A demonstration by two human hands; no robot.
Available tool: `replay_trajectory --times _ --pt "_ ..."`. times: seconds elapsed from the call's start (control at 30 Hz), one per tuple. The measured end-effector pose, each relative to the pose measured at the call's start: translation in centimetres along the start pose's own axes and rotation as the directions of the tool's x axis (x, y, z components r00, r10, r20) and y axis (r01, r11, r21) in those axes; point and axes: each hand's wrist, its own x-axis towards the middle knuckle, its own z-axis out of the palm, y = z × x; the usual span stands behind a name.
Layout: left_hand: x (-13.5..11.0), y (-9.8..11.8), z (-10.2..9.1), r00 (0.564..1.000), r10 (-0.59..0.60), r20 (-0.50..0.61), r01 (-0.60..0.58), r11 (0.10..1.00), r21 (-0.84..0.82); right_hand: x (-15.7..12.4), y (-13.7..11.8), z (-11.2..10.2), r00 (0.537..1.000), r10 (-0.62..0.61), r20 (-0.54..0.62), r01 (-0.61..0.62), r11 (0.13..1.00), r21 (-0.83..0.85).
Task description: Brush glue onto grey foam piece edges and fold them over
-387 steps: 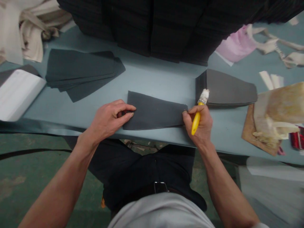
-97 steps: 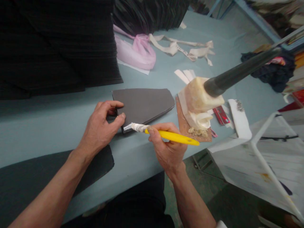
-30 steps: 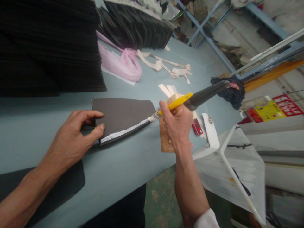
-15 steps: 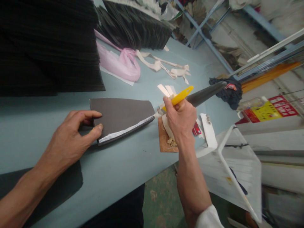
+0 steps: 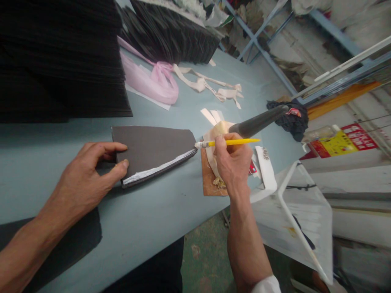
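Note:
A stack of dark grey tapered sheets lies on the blue-green table, its front edge coated white. My left hand grips the wide left end, thumb at the front corner and fingers at the back. Between the thumb and fingers of my right hand is a small brush with a yellow handle. Its whitened bristles touch the narrow right end of the stack. Behind that hand lies a pale block with a dark, tapered bar-like piece beside it.
Tall piles of black sheets stand at the back left, near a pink cloth strip and cream strips. A brown board lies below my right hand. A white-framed clear bin stands past the table's right edge.
The brush has turned from a slant to nearly level, its tip now at the stack's narrow end. My left hand keeps its hold on the stack.

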Motion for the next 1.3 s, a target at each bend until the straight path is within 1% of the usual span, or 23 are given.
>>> replay_trajectory --times 0.07,0.13,0.27,0.37,0.5,0.6,0.77,0.9,1.03,1.17,1.23,1.3 --pt "0.0 0.0 -0.1 1.000 -0.004 0.001 0.004 1.000 -0.001 -0.5 0.4 -0.2 0.999 0.003 0.035 -0.005 0.999 0.033" --pt "0.0 0.0 -0.1 1.000 0.001 0.002 -0.001 1.000 0.011 -0.9 0.7 -0.3 0.998 -0.021 0.065 0.017 0.998 0.064" --pt "0.1 0.3 0.1 1.000 0.001 -0.002 -0.001 1.000 0.016 -1.4 1.3 -0.2 0.996 -0.076 0.049 0.072 0.994 0.088" --pt "0.1 0.5 0.1 1.000 -0.005 -0.006 0.005 1.000 0.017 -1.4 1.7 0.1 0.997 -0.080 0.019 0.080 0.996 0.035" --pt "0.1 0.5 0.0 1.000 -0.003 -0.004 0.003 1.000 0.030 -0.9 2.0 0.4 0.997 -0.069 -0.027 0.067 0.994 -0.082" --pt "0.1 0.7 0.0 1.000 -0.006 -0.006 0.006 0.999 0.034 -0.7 1.8 0.2 0.997 -0.059 -0.041 0.054 0.994 -0.100" --pt "0.0 1.0 -0.1 1.000 -0.015 0.003 0.014 0.999 0.034 -0.9 0.8 -0.4 0.999 -0.036 -0.018 0.036 0.999 0.004" --pt "0.0 0.9 -0.2 1.000 -0.016 0.013 0.015 0.999 0.033 -1.3 0.4 -0.3 0.999 -0.043 -0.013 0.044 0.998 0.043" --pt "0.0 0.8 -0.1 1.000 -0.017 0.006 0.017 1.000 0.023 -1.0 1.1 0.3 0.999 -0.035 -0.025 0.035 0.999 -0.013" --pt "-0.1 0.7 -0.1 1.000 -0.002 0.013 0.001 1.000 0.030 -0.6 1.3 0.2 0.997 -0.036 -0.063 0.030 0.995 -0.098" --pt "-0.1 0.6 -0.1 1.000 0.007 0.013 -0.007 1.000 0.026 -0.8 1.0 0.0 0.997 -0.030 -0.064 0.023 0.994 -0.102" --pt "-0.1 0.6 0.0 1.000 0.008 0.013 -0.008 1.000 0.025 -1.1 0.4 0.0 0.999 -0.024 -0.043 0.021 0.998 -0.061"
